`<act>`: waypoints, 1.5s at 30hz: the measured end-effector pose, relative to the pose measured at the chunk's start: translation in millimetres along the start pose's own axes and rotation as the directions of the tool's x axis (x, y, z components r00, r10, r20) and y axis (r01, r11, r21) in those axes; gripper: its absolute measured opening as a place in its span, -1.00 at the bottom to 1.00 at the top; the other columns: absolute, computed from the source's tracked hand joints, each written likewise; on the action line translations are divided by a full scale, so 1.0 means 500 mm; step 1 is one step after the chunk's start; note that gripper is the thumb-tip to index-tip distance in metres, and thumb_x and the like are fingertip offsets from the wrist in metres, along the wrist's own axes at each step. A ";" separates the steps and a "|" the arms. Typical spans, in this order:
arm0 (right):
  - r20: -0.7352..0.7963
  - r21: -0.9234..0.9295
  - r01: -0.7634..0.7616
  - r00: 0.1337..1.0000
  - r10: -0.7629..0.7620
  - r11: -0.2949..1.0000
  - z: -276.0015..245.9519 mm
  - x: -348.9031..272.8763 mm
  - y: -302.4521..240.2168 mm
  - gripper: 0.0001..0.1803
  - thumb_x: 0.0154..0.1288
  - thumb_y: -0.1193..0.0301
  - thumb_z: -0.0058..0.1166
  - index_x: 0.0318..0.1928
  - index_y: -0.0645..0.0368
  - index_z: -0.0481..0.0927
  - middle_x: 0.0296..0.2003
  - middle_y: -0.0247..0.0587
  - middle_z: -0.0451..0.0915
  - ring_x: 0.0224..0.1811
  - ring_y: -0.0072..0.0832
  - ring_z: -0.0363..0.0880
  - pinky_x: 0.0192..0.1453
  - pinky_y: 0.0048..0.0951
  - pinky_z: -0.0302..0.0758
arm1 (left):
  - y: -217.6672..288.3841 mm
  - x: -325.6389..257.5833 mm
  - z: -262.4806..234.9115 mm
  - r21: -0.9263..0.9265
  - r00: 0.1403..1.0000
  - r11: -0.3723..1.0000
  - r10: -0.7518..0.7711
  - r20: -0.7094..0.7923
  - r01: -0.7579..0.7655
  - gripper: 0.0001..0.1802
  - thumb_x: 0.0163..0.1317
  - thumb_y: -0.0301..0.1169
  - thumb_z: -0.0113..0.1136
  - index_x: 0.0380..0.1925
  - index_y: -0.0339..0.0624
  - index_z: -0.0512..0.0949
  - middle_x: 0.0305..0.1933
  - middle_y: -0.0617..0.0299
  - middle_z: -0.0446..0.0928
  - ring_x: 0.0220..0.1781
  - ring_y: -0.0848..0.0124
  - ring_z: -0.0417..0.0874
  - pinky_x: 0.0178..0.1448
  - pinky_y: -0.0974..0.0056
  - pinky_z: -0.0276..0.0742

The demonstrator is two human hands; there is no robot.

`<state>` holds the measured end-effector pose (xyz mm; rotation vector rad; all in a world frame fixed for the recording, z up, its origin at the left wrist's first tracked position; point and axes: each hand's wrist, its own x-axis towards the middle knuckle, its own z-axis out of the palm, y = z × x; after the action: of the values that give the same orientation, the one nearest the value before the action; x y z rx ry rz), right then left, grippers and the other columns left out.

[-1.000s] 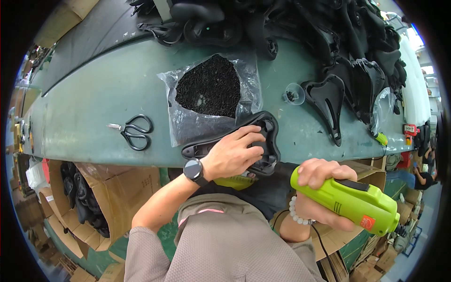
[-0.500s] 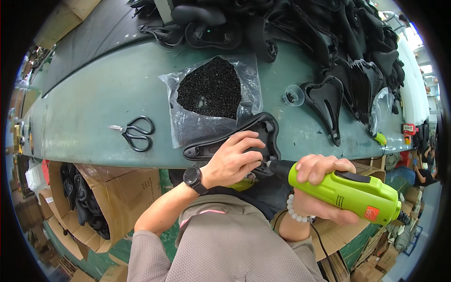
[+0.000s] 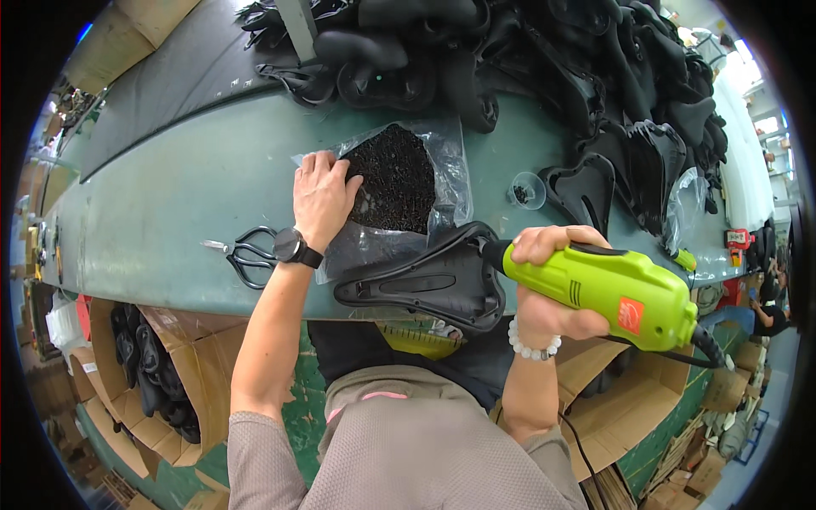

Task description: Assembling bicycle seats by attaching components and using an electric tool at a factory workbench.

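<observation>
My right hand (image 3: 552,285) grips a lime-green electric screwdriver (image 3: 608,289) with a black nose. Its tip is over the wide right end of a black bicycle saddle (image 3: 408,287), which lies underside up at the table's front edge. My left hand (image 3: 325,197), with a watch on its wrist, rests at the left side of a heap of small black screws (image 3: 395,174) on a clear plastic bag (image 3: 452,183). Its fingers are apart from the thumb; I see nothing held between them. Black-handled scissors (image 3: 251,255) lie just left of that wrist.
A small clear cup (image 3: 529,191) with a few dark bits stands right of the bag. Black saddle shells (image 3: 586,187) and a pile of saddles (image 3: 544,59) fill the back and right. Cardboard boxes (image 3: 200,357) stand below the table's front edge. A cord trails from the screwdriver.
My left hand has left the saddle and moved up and left to the screws. The screwdriver has shifted up and left with my right hand. The saddle has turned to lie flatter.
</observation>
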<state>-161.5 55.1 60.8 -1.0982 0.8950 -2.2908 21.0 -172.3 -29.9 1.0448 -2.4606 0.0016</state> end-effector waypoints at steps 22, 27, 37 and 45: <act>-0.010 -0.167 -0.123 0.992 0.123 0.978 0.017 0.009 0.036 0.11 -0.16 -0.52 0.23 0.11 0.19 0.39 -0.36 -0.20 0.50 -0.35 -0.35 0.47 -0.19 -0.32 0.44 | 0.256 -0.128 -0.022 -0.668 0.955 0.735 0.265 0.130 -0.113 -0.83 0.17 -0.42 0.30 -0.28 -0.27 0.58 0.26 -0.19 0.44 0.20 -0.03 0.54 0.26 0.09 0.51; 0.029 -0.034 -0.141 0.989 0.142 0.989 0.003 -0.001 0.052 -0.02 -0.05 -0.19 0.46 0.15 0.29 0.38 -0.24 -0.10 0.57 -0.18 -0.36 0.56 -0.09 -0.36 0.54 | 0.254 -0.129 -0.021 -0.674 0.955 0.726 0.277 0.105 -0.137 -0.82 0.18 -0.42 0.30 -0.26 -0.27 0.60 0.28 -0.16 0.44 0.17 -0.01 0.57 0.23 0.11 0.53; -0.051 -0.090 -0.106 0.994 0.101 0.990 0.008 -0.026 -0.007 0.13 -0.11 -0.60 0.05 0.14 0.15 0.39 -0.36 -0.17 0.51 -0.38 -0.32 0.48 -0.18 -0.28 0.44 | 0.252 -0.105 -0.047 -0.627 0.924 0.697 0.370 -0.102 -0.348 -0.84 0.01 -0.45 0.38 -0.38 -0.19 0.64 0.11 0.17 0.58 0.26 0.17 0.51 0.28 0.05 0.47; -0.011 -0.097 -0.156 0.988 0.156 0.983 0.021 -0.036 -0.016 0.16 -0.13 -0.63 0.02 0.13 0.18 0.38 -0.38 -0.17 0.52 -0.38 -0.33 0.51 -0.17 -0.27 0.45 | 0.244 -0.130 -0.067 -0.547 0.893 0.721 0.431 -0.126 -0.426 -0.80 0.06 -0.39 0.35 -0.31 -0.19 0.61 0.05 0.22 0.58 0.26 0.26 0.50 0.29 0.13 0.44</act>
<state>-143.3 68.3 62.3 -1.0260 1.0656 -2.1412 -9.0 -35.6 -5.7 0.2039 -2.4144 -0.5530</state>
